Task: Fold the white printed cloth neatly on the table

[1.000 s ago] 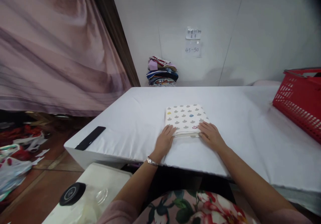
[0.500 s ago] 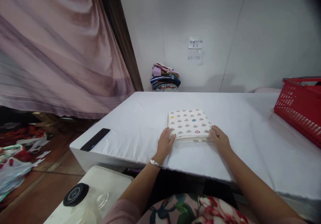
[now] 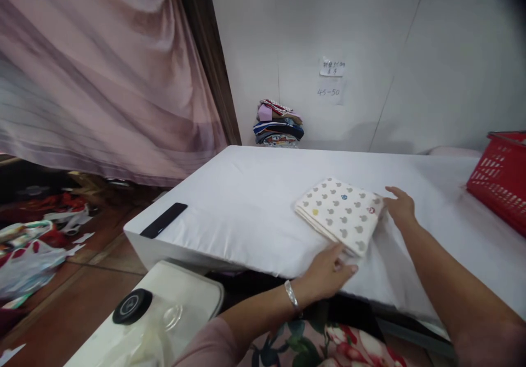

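Observation:
A folded cream cloth printed with small grey shapes lies turned at an angle on the white table. My left hand rests flat at the cloth's near corner, fingers stretched and touching its edge. My right hand lies open at the cloth's far right corner, fingertips against it. Neither hand grips the cloth.
A black phone lies near the table's left edge. A red basket stands at the right. A stack of folded clothes sits by the wall. A white case with a black disc is below left, beside a pink curtain.
The cloth has been rotated from square to diagonal. My left hand slid toward the near edge and my right hand moved farther away to the right corner.

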A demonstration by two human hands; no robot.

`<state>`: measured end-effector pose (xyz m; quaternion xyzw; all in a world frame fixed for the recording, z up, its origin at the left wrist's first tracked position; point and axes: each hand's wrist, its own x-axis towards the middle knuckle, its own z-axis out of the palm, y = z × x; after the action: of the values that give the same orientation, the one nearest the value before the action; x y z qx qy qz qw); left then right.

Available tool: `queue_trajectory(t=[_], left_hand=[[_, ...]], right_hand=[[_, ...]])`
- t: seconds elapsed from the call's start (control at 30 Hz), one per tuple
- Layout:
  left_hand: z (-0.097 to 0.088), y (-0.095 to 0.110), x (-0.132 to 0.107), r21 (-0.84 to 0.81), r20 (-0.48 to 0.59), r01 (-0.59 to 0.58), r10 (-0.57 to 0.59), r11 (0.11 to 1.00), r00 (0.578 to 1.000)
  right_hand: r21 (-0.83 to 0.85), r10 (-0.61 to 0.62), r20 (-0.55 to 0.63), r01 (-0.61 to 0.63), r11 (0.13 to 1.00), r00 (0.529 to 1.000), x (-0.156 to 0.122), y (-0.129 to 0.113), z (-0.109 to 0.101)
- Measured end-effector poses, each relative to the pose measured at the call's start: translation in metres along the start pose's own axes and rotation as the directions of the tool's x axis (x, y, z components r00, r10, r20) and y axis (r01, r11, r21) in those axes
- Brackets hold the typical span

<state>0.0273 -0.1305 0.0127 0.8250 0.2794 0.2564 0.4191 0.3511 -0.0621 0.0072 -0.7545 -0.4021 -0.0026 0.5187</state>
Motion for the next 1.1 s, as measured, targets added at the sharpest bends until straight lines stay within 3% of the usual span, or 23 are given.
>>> queue_trajectory(t=[0.07,0.13,0.2,0.3,0.4,0.5,0.6,0.67,0.77,0.83,0.9,0.97,1.1], left_hand=[[0.003,0.004,0.005,-0.027,-0.001,-0.032,0.032,0.999,0.999],[-0.01,-0.002,0.017,0.037,-0.131,-0.027,0.032,0.999,0.991],[-0.034,-0.015,0.036,0.119,-0.281,-0.011,0.044,0.993,0.959],[-0.072,-0.037,0.066,0.261,-0.418,0.092,0.027,0.961,0.908],[-0.089,-0.056,0.086,0.299,-0.414,0.271,-0.132,0.915,0.901],[-0.086,-0.07,0.092,0.352,-0.359,0.372,-0.244,0.859,0.901],[-0.079,-0.078,0.09,0.394,-0.374,0.348,-0.198,0.851,0.906],[-0.078,-0.08,0.088,0.362,-0.39,0.332,-0.182,0.871,0.903],[-0.079,-0.078,0.087,0.282,-0.394,0.349,-0.223,0.894,0.892],[-0.076,-0.073,0.084,0.254,-0.394,0.379,-0.263,0.89,0.881],[-0.07,-0.066,0.076,0.247,-0.382,0.4,-0.291,0.883,0.877],[-0.062,-0.058,0.064,0.249,-0.348,0.389,-0.293,0.887,0.89],[-0.05,-0.05,0.043,0.239,-0.289,0.317,-0.244,0.918,0.926]], right_hand=[[-0.044,-0.022,-0.002,0.022,0.999,1.0,0.005,-0.014,-0.009],[-0.023,-0.118,0.109,0.121,0.992,0.987,-0.008,-0.032,-0.011],[0.01,-0.202,0.226,0.205,0.979,0.953,-0.033,-0.049,-0.006],[-0.055,-0.286,0.381,0.33,0.942,0.879,-0.077,-0.061,0.006],[-0.17,-0.331,0.537,0.485,0.858,0.775,-0.107,-0.058,0.016],[-0.23,-0.354,0.575,0.562,0.794,0.737,-0.119,-0.053,0.018],[-0.241,-0.351,0.584,0.569,0.786,0.732,-0.119,-0.049,0.014],[-0.281,-0.336,0.544,0.545,0.79,0.769,-0.118,-0.045,0.011],[-0.386,-0.259,0.39,0.412,0.825,0.884,-0.114,-0.031,0.008],[-0.405,-0.192,0.357,0.337,0.85,0.914,-0.107,-0.018,0.007],[-0.391,-0.157,0.429,0.34,0.855,0.89,-0.092,-0.007,0.004],[-0.378,-0.149,0.538,0.395,0.837,0.83,-0.072,0.002,-0.003],[-0.427,-0.109,0.666,0.497,0.755,0.738,-0.035,-0.003,-0.018]])
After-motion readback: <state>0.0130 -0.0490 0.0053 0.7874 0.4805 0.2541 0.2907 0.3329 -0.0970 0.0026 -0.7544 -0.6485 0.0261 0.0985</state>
